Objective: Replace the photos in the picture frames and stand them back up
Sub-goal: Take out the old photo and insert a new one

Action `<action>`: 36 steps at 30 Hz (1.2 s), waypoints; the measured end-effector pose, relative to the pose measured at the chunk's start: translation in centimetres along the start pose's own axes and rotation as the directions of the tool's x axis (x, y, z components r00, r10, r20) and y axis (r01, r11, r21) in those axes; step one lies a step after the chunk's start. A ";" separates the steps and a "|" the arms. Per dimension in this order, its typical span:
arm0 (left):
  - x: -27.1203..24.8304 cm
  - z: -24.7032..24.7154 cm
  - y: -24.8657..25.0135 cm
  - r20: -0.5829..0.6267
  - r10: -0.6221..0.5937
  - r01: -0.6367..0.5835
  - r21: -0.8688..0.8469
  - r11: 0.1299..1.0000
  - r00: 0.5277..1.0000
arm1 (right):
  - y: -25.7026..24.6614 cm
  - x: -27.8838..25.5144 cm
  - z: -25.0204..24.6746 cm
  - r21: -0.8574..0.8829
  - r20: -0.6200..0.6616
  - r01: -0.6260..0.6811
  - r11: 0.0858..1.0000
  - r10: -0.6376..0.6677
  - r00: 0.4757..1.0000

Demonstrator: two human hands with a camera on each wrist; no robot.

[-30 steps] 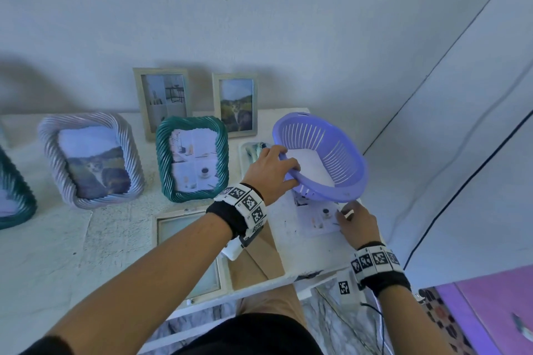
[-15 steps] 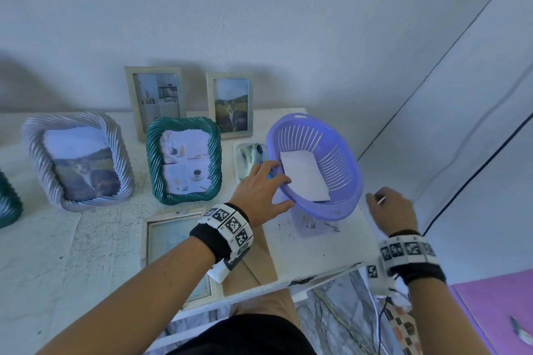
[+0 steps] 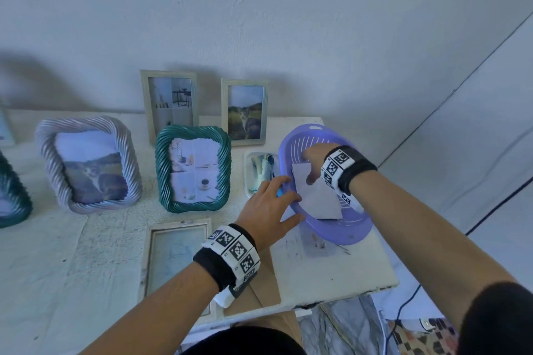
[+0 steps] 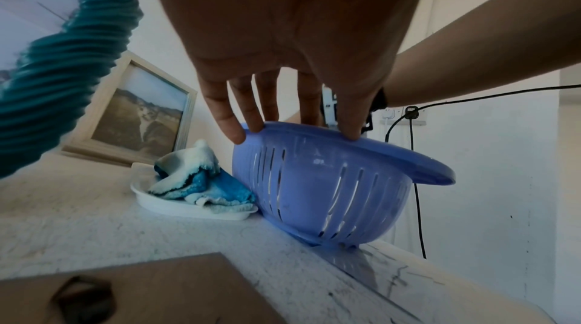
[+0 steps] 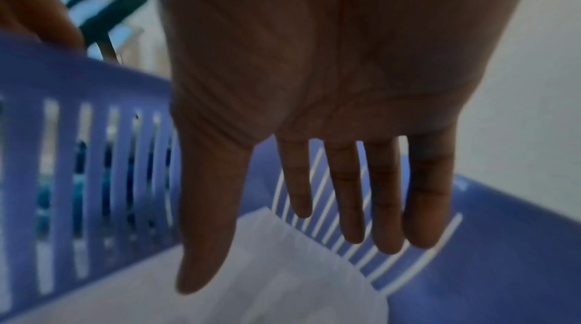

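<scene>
A purple slotted basket (image 3: 346, 236) stands on the table's right end with a white photo sheet (image 3: 320, 202) lying blank side up inside it. My left hand (image 3: 291, 199) rests on the near rim, its fingers straight in the left wrist view, with the tips on the basket (image 4: 314, 180). My right hand (image 3: 308, 167) reaches down into the basket, palm down and fingers straight, just over the sheet (image 5: 283, 292); I cannot tell if it touches. An empty pale frame (image 3: 176, 256) lies flat by my left forearm. Beside it lies a brown backing board (image 3: 259, 288).
Standing behind are a green twisted frame (image 3: 193, 170), a lilac twisted frame (image 3: 86, 164) and two pale wooden frames (image 3: 170, 104) (image 3: 245, 111). A white dish with a blue cloth (image 3: 259, 173) touches the basket's left side. The table's right edge (image 3: 386, 268) is close.
The basket, tilted up in my left hand a second ago, now sits lower on the table. My right hand left the table's right edge and went into the basket.
</scene>
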State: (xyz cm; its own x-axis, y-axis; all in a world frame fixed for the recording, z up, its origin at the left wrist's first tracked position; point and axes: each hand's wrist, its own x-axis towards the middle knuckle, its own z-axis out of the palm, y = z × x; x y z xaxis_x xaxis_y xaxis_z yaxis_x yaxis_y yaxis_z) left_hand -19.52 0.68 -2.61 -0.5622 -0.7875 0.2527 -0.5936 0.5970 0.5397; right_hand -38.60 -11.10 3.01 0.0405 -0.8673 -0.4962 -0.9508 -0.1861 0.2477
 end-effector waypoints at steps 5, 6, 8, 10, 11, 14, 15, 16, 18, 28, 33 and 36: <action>0.0 0.2 -0.2 -0.011 0.010 -0.009 0.016 1.000 1.000 | 1.5 4.7 4.3 -0.070 0.047 -0.016 0.997 0.019 0.999; 0.0 0.2 -0.3 -0.009 0.008 -0.007 0.015 1.000 1.000 | 1.3 4.4 4.2 -0.067 0.021 -0.010 0.998 0.011 1.000; 0.0 0.2 -0.2 -0.010 0.006 -0.006 0.007 1.000 1.000 | 0.8 3.4 3.6 -0.055 -0.034 -0.012 0.998 0.010 0.999; 0.0 0.2 -0.2 -0.009 0.006 -0.006 0.001 1.000 1.000 | 0.5 2.6 2.8 -0.049 -0.084 -0.062 0.997 0.057 0.995; 0.0 0.2 -0.3 -0.008 0.005 -0.005 0.000 1.000 1.000 | 0.4 2.4 2.4 -0.036 -0.104 -0.085 0.996 0.081 0.991; -0.1 0.1 -0.3 -0.001 -0.001 0.001 -0.015 1.000 1.000 | 0.5 1.3 0.7 0.036 -0.123 -0.067 0.997 0.071 0.990; -0.2 0.0 -0.2 0.006 -0.002 0.003 -0.023 1.000 1.000 | 0.7 0.7 0.1 0.086 -0.131 -0.047 0.995 0.058 0.990; -0.3 -0.1 -0.1 0.012 -0.005 0.005 -0.038 0.999 1.000 | 1.0 -0.1 -0.6 0.145 -0.141 -0.029 0.989 0.050 0.989; -0.6 -0.4 0.0 -0.002 -0.022 0.021 -0.106 0.994 1.000 | 1.8 -1.9 -2.0 0.287 -0.216 -0.007 0.958 0.071 0.974; -4.1 -8.2 0.4 -0.352 -0.254 0.055 -0.489 0.871 0.901 | -3.3 -16.3 -8.6 0.412 -0.757 0.452 0.791 0.021 0.654; -8.6 -11.6 -2.2 -0.273 -0.365 0.121 -0.631 0.766 0.890 | -10.0 -17.5 -6.5 0.551 -0.694 0.644 0.530 -0.138 0.707; -12.1 -11.9 -4.0 -0.194 -0.504 0.192 -0.765 0.615 0.841 | -13.1 -15.9 -3.4 0.688 -0.654 0.611 0.391 -0.033 0.756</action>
State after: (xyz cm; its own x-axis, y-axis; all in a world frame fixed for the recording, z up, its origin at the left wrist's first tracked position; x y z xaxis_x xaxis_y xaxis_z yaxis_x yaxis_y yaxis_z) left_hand -3.48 6.00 1.67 -0.0618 -0.9934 0.0963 -0.0327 0.0985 0.9946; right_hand -25.73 3.56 10.46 0.2623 -0.9515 0.1606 -0.5583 -0.2854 -0.7790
